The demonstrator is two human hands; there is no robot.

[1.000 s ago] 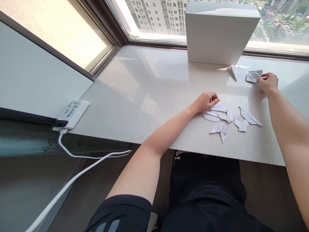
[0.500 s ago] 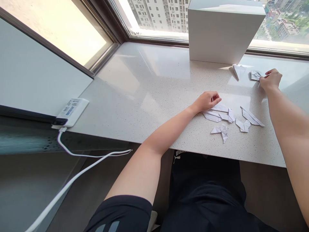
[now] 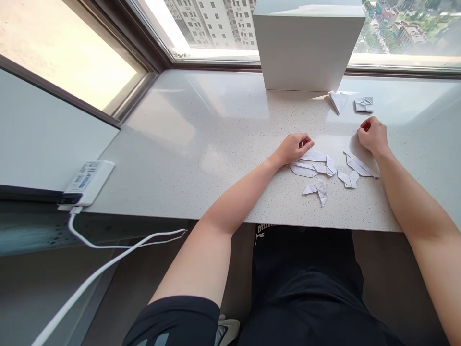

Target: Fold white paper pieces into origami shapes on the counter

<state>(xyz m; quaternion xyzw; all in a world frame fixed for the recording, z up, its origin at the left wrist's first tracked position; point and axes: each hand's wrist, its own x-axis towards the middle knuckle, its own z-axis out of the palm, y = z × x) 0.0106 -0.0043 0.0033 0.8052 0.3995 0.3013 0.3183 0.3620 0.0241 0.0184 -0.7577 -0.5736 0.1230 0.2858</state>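
Note:
My left hand (image 3: 294, 148) rests on the counter with its fingers curled in and nothing showing between them. Its wrist and lower edge lie against long folded strips of white paper (image 3: 304, 169). Close to these are a three-pointed folded paper (image 3: 318, 190), a small winged paper piece (image 3: 348, 179) and a long narrow paper strip (image 3: 360, 166). My right hand (image 3: 373, 136) is over the counter above that strip, fingers closed; its fingertips are turned out of sight. Just beyond it lies a square folded paper (image 3: 364, 104), apart from the hand, beside a pointed folded paper (image 3: 337, 102).
A large white box (image 3: 306, 53) stands at the back against the window. At the left edge of the speckled counter (image 3: 216, 125) sits a white device (image 3: 87, 183) with a white cable (image 3: 104, 269) hanging from it.
My right hand has let go of the square folded paper and drawn back toward me. The square stays by the pointed piece. My left hand keeps its place; the whole view has shifted a little.

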